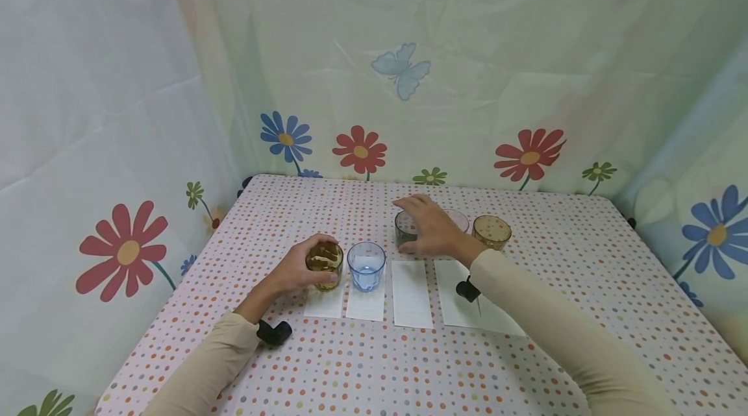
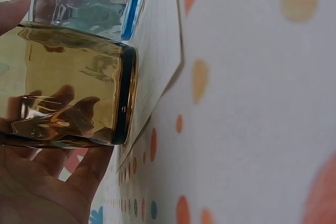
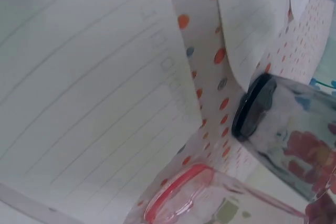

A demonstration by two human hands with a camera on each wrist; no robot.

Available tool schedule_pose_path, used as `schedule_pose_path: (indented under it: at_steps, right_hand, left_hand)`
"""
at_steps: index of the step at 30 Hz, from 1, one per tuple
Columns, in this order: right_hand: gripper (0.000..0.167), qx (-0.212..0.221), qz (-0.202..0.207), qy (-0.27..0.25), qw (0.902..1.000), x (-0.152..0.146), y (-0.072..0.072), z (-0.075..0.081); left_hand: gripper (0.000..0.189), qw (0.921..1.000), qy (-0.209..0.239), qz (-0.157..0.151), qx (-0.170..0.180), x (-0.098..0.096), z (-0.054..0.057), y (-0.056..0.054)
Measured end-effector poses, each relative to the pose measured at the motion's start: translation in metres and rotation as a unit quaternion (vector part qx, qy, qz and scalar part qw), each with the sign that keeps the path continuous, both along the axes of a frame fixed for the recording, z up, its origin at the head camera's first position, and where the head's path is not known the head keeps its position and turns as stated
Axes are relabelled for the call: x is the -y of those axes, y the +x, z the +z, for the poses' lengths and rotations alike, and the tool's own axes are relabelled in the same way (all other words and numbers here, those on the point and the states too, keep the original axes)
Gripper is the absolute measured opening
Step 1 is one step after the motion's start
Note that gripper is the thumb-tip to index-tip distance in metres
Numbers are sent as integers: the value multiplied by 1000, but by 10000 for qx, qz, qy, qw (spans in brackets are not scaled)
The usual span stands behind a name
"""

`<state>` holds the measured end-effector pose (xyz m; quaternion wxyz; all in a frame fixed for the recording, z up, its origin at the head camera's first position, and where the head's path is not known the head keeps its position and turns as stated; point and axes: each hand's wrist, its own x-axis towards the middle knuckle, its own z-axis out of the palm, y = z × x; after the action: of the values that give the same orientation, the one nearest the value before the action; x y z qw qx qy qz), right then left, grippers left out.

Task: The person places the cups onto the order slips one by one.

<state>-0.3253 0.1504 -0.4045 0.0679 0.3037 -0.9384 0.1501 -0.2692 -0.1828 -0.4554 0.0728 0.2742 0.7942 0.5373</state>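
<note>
My left hand (image 1: 304,267) wraps around an amber glass (image 1: 324,259), thumb on the near side and fingers on the far side. In the left wrist view, that glass (image 2: 73,82) stands by a paper's edge. Just right of it, a blue glass (image 1: 366,267) sits on a paper strip. My right hand (image 1: 431,228) reaches over a grey glass (image 1: 403,229), thumb and fingers spread apart. In the right wrist view, the grey glass (image 3: 289,135) shows no fingers around it. A pink-rimmed glass (image 1: 458,217) is partly hidden behind this hand.
A yellowish glass (image 1: 492,232) stands at the right end of the row. Lined paper strips (image 1: 412,296) lie side by side in front of the glasses, with more paper (image 1: 454,305) under the right forearm. A dotted cloth (image 1: 350,370) covers the table, and a flowered curtain (image 1: 467,111) hangs behind.
</note>
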Motion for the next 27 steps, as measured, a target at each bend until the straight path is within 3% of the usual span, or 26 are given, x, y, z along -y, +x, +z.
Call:
schedule_pose_path:
  at_steps: [6, 11, 19, 27]
  right_hand:
    - [91, 152, -388, 478, 9980, -10, -7, -6]
    - [87, 425, -638, 525, 9957, -13, -9, -7]
    - [83, 578, -612, 343, 9959, -12, -8, -2]
    - [84, 605, -599, 230, 9961, -11, -6, -5]
  left_hand:
    - [68, 10000, 33, -17, 3, -1, 0, 0]
    - [68, 10000, -21, 23, -48, 0, 0, 0]
    - [67, 9999, 7, 26, -111, 0, -3, -3]
    - [65, 9999, -54, 118, -64, -1, 0, 1]
